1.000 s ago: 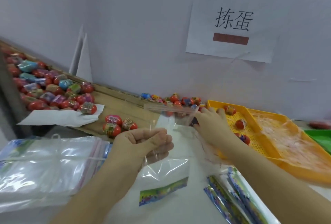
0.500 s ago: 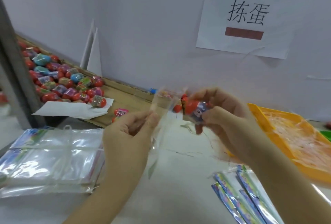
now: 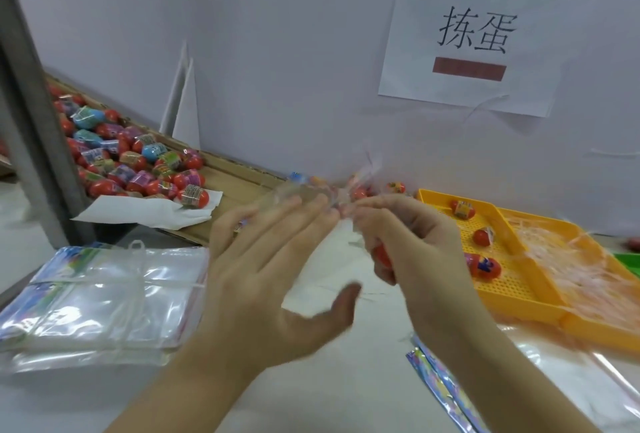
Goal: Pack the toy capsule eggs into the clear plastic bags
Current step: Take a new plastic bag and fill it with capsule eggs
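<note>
Item 1, my right hand: fingers curled round one red capsule egg, ready for bagging.
Item 2, my left hand: fingers straight and spread, touching the blurred clear plastic bag above the desk, likely to steady its mouth.

- Stack of bags: lower left of the frame.
- Heap of eggs: middle left, in a cardboard box behind the bags.
- Tray: right, holding three loose eggs.
- Sign: upper right, on the wall.

Taped wall sign, yellow tray, white paper
</note>
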`<control>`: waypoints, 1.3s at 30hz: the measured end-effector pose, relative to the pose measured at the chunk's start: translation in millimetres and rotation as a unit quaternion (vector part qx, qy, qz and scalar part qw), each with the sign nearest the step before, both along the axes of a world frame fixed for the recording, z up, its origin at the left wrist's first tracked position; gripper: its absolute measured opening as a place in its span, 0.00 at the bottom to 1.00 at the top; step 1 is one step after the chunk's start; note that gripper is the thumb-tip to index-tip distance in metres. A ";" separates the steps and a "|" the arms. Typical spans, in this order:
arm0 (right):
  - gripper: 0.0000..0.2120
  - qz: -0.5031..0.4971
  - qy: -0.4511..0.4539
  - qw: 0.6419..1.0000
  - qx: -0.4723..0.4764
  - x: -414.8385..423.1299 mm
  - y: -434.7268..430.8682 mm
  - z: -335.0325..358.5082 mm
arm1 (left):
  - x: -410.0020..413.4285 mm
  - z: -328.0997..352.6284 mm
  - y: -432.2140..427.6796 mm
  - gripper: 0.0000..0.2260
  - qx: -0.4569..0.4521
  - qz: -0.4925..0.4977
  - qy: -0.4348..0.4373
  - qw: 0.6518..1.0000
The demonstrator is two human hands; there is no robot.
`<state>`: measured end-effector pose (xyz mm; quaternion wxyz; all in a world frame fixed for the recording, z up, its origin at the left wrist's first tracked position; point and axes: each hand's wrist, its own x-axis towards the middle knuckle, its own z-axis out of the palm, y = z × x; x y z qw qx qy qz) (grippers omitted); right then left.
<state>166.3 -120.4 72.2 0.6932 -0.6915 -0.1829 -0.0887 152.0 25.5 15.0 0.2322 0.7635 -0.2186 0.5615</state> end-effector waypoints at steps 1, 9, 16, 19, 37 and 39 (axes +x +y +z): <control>0.06 0.016 0.005 1.000 -0.012 3.6 -6.2 4.0 | -2.7 2.8 0.1 0.21 -0.036 -0.053 0.051 0.997; 0.05 0.198 0.057 0.966 -0.154 13.7 -40.2 21.7 | 4.4 24.5 14.9 0.21 -0.337 -0.383 0.476 0.717; 0.17 0.025 0.016 0.986 0.165 16.6 -47.6 40.1 | 3.1 26.8 3.0 0.05 -0.431 -0.313 0.448 0.718; 0.17 0.025 -0.123 0.988 0.094 12.1 -53.9 43.6 | 2.3 25.9 0.3 0.08 -0.427 -0.300 0.427 0.739; 0.14 0.188 -0.061 0.970 -0.138 20.4 -59.7 30.9 | -3.2 23.0 -0.2 0.15 -0.331 -0.274 0.383 0.818; 0.15 0.214 -0.049 0.972 -0.079 19.8 -60.7 33.6 | -2.8 22.8 0.2 0.17 -0.340 -0.291 0.390 0.804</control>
